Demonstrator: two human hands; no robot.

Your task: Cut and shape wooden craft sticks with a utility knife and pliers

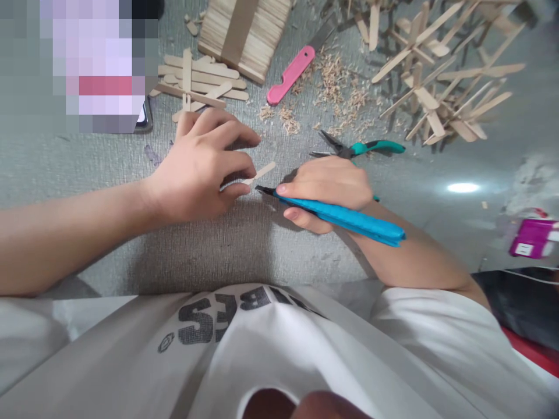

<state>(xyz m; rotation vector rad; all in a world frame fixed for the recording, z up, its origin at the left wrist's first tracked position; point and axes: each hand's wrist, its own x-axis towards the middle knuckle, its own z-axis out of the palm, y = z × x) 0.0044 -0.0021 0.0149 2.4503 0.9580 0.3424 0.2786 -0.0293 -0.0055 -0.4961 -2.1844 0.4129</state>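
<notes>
My right hand (327,186) is closed around a blue utility knife (349,216), its dark blade end pointing left. A short pale piece of craft stick (265,170) sticks out by the thumb and index finger of my left hand (205,163), which pinch its lower end. The knife's tip is close to that piece; whether they touch, I cannot tell. Just beyond my right hand lie pliers (343,151) with green and black handles, partly hidden by it. Loose craft sticks (209,75) lie past my left fingers.
A banded bundle of craft sticks (266,35) lies at the back, beside a pink-handled folding saw (292,75). Wood shavings (334,81) are scattered near it. Crossed-stick assemblies (430,75) stand at the back right. A purple box (533,238) is at the far right.
</notes>
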